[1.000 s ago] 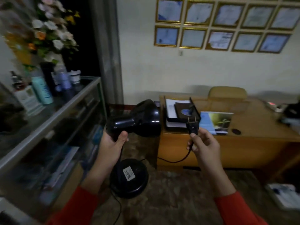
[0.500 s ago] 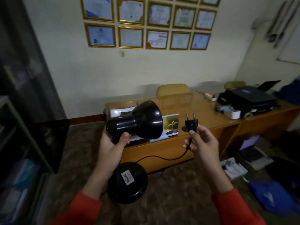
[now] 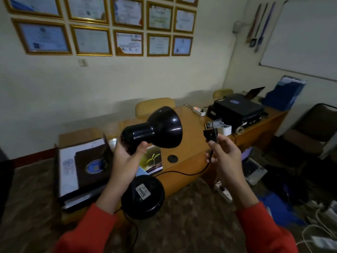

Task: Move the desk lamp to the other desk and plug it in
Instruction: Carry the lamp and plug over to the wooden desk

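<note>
Head view. Dim office with cream walls and a mottled brown floor (image 3: 191, 212). Two rows of gold-framed certificates (image 3: 102, 28) on the far wall; a whiteboard (image 3: 300, 37) on the right-hand wall. Long tan wooden desk (image 3: 193, 143) across the middle, with two tan chair backs (image 3: 155, 105) behind it. On the desk's far end, a white power strip with a lit red switch (image 3: 197, 110), just beside a black printer (image 3: 237, 111); past the printer, an open laptop, partly hidden. Blue file holder (image 3: 284, 94) at the desk's right end, stuffed with papers. On the near left end, a black document tray (image 3: 80, 172) holding white sheets and a dark folder with a round blue emblem. Beside it, a booklet with a green sprout picture (image 3: 154, 159), partly hidden. Round black grommet (image 3: 172, 158) set in the desktop. White cables and power strips tangled on the floor at lower right (image 3: 321, 227).

Glossy black desk lamp with a bell-shaped shade (image 3: 160, 128) held in the air in front of the desk, its round base (image 3: 143, 196) hanging below, sticker facing the camera. Left hand (image 3: 125, 159) wrapped closed around the lamp's neck, thumb over the front. Right hand (image 3: 226, 157) pinched closed on the black two-pin plug (image 3: 210, 135), pins up, thin black cord (image 3: 182, 173) sagging from it towards the base. Red sleeves on both arms.
</note>
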Demonstrator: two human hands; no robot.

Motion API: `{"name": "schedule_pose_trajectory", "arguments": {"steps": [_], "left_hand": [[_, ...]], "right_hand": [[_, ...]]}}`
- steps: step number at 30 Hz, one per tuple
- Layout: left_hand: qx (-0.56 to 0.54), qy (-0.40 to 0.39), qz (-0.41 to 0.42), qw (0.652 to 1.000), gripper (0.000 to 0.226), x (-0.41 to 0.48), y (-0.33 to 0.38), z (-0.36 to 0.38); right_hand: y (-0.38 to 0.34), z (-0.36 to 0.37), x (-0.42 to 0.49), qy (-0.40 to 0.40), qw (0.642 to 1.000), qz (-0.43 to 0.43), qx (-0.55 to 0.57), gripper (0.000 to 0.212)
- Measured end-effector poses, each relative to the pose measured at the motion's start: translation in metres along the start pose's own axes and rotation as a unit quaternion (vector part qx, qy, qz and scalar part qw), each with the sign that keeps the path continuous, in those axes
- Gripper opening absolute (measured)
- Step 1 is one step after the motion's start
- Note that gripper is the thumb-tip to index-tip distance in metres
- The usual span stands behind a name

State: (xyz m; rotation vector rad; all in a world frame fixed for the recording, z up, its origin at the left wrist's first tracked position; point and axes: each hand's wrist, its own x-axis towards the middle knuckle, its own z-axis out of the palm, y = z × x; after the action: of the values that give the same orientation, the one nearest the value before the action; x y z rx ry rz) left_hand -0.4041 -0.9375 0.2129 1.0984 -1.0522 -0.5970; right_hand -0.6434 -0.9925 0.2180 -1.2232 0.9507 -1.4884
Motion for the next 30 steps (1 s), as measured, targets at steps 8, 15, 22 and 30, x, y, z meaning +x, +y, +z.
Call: {"name": "schedule_pose_trajectory", "arguments": {"steps": [8,15,22,30], "left_hand": [[-0.001,-0.015,0.001,1.000,0.068,0.071,-0.048,0.109],[-0.009,0.003,-0.020,1.000,0.060,0.128,-0.083,0.193],[-0.018,0.037,-0.067,0.997,0.052,0.183,-0.128,0.262],[-0.034,0.041,-0.086,0.995,0.032,0.260,-0.188,0.329]], "right_hand": [[0.024,-0.067,0.115,-0.004,0.999,0.011,-0.033,0.024],[0.031,-0.112,0.209,-0.016,0.999,0.008,-0.044,0.021],[0.058,-0.146,0.301,-0.012,0.997,0.030,-0.064,0.026],[0.099,-0.171,0.419,-0.016,0.996,0.051,-0.070,0.021]]}}
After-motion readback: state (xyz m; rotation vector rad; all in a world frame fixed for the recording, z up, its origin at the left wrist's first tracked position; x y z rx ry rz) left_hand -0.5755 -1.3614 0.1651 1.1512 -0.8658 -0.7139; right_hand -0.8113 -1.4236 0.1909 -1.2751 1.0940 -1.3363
